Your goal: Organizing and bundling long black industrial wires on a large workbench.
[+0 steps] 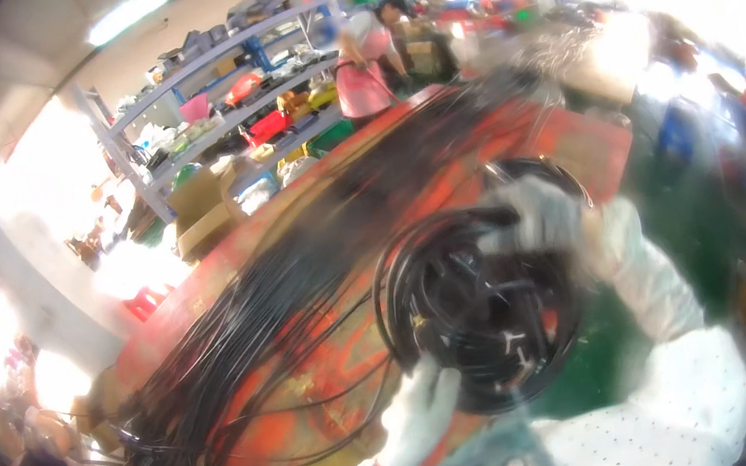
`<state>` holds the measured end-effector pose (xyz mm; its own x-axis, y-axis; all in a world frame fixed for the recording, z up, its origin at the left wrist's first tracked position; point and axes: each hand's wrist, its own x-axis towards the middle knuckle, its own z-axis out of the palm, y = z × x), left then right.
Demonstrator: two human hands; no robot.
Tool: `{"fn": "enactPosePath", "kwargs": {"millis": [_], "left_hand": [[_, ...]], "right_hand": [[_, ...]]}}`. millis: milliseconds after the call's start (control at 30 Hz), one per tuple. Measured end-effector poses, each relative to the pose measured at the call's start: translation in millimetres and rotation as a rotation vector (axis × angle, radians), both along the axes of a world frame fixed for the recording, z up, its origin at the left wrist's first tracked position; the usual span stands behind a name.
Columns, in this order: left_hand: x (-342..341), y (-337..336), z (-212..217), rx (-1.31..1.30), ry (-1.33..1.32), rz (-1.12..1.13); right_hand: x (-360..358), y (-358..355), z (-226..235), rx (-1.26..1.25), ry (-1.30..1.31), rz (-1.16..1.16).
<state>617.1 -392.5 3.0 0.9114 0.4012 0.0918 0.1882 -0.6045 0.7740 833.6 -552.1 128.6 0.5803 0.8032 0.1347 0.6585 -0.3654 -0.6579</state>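
A thick coil of black cable (395,302) is held before me, over the near edge of the red table (601,146). White gloves cover both of my hands. My left hand (422,411) is closed on the coil's lower left side, thumb and fingers against the loops. At the upper right of the coil, my right hand (537,220) is curled over the black strands; motion blurs its fingers. Loose cable runs from the coil's left side across the tabletop. A long bundle of straight black cables (276,291) lies along the table, spreading toward the near left.
Shelves (225,110) with bins and parts stand behind the table, an open cardboard box (204,210) beside them. A person in a pink apron (365,80) is at the table's far side. Green floor (707,212) shows on the right; a pale pillar (30,226) rises on the left.
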Motion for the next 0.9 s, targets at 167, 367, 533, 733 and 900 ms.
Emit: {"fn": "enactPosePath", "kwargs": {"millis": [167,367,533,733,900], "left_hand": [[35.1,0.3,-15.2,0.166,0.089,-0.271],[51.5,-9.1,-11.7,0.165,0.333,0.197],[47.3,-21.8,-26.8,0.030,0.011,0.260],[82.2,-26.7,-35.5,0.130,-0.121,0.353],[100.4,-12.8,-11.6,0.009,-0.186,0.546]], "right_hand": [[101.9,94.8,-72.2,-0.208,-0.188,0.293],[113.4,133.9,-168.4,-0.084,-0.201,0.212],[178.9,120.1,-206.1,-0.031,-0.636,0.270],[166.0,125.5,-138.0,-0.363,-0.314,0.484],[179.2,137.4,-132.7,-0.164,-0.020,0.675]]}}
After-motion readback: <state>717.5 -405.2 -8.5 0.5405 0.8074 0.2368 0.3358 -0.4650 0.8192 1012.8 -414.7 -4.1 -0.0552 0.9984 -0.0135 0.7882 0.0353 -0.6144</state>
